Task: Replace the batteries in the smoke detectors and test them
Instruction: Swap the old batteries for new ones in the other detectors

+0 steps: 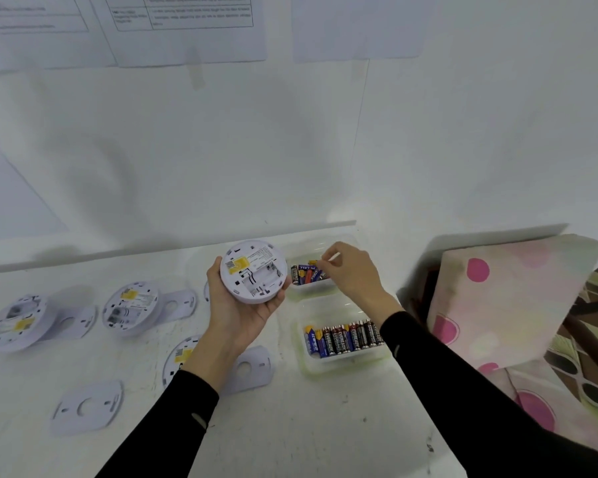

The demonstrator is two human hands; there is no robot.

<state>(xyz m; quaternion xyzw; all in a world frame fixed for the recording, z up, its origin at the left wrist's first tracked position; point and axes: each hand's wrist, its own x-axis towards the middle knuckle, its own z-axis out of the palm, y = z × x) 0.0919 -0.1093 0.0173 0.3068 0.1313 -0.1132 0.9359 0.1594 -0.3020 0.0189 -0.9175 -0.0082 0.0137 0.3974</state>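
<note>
By two battery trays (325, 365), left grip (237, 313) clamps one detector (252, 270), right grip (353, 274) pinches battery (313, 263).

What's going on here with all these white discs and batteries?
A person is changing smoke detector batteries. The left hand holds a detector back-up, its battery bay apparently empty. The right hand pinches a battery over the far tray; the near tray holds a row of batteries. More detectors lie back-up on the table to the left.
</note>
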